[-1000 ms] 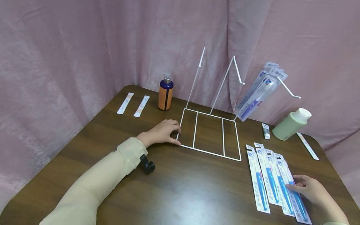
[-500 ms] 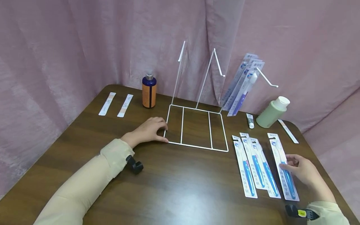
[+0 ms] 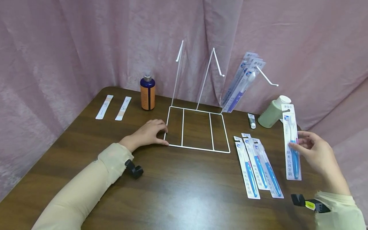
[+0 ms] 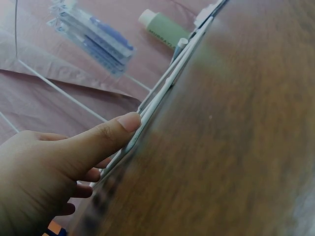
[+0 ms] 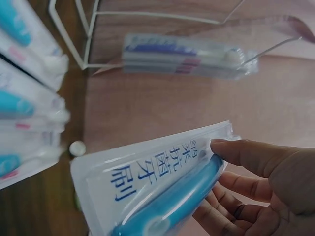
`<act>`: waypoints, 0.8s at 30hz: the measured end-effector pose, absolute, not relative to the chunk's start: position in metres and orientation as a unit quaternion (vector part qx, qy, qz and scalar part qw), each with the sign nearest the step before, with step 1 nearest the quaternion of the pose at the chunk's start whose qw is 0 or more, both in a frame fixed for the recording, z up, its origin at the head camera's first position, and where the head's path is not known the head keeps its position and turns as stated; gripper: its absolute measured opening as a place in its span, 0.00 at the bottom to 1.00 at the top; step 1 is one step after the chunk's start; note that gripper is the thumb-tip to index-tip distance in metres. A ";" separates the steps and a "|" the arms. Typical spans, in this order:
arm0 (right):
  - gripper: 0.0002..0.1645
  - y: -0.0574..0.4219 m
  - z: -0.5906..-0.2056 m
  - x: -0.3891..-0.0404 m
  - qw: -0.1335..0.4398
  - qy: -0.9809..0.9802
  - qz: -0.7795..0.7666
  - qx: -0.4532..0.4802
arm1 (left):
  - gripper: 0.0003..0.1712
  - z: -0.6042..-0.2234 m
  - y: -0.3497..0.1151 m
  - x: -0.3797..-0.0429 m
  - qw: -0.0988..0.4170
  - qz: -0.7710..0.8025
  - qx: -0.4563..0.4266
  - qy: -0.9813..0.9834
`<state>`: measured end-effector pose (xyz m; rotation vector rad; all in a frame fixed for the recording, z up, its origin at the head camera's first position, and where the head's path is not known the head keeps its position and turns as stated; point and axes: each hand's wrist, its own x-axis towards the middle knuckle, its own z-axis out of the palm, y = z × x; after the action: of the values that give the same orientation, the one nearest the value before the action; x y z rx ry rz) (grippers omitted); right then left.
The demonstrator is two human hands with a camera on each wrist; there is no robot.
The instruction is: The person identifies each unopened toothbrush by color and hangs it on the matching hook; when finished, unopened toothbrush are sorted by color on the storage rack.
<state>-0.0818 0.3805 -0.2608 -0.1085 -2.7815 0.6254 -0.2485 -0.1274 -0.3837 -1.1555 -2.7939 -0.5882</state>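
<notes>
Pinching with the right hand (image 3: 319, 153), in the head view, a packaged toothbrush (image 3: 292, 147) right of three more packs (image 3: 261, 171), near the green bottle (image 3: 268, 115); gripping with the left hand (image 3: 146, 134) a corner of the white wire rack (image 3: 196, 148). Cannot see inside green or orange bottle (image 3: 148, 95). From the left wrist: pressing thumb (image 4: 110, 132) to wire (image 4: 155, 104). From the right wrist: showing blue characters (image 5: 157, 169) on white card (image 5: 98, 182), and a blue-handled brush (image 5: 177, 196) under clear plastic.

Held toothbrush pack (image 5: 152, 182) — 纳米抗菌牙刷 in blue characters. Green bottle (image 4: 167, 30) — lettering begins "MURRAY", its ending unclear. White strips (image 3: 104, 107) bear marks too small to read.
</notes>
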 end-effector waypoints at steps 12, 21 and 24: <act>0.32 0.337 -0.220 -0.077 0.247 -0.926 0.281 -0.055 | 0.31 -0.382 -0.130 -0.247 0.034 -0.197 -0.375 -0.905; 0.31 0.279 -0.205 -0.076 0.353 -0.874 0.332 -0.018 | 0.30 -0.381 -0.128 -0.248 0.033 -0.197 -0.378 -0.904; 0.31 0.261 -0.206 -0.081 0.351 -0.875 0.334 0.020 | 0.30 -0.381 -0.127 -0.248 0.035 -0.197 -0.378 -0.904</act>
<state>-0.0809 0.2614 -0.2065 0.0511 -2.2647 0.8655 -0.2476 -0.1268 -0.3813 -1.1617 -2.7783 -0.6057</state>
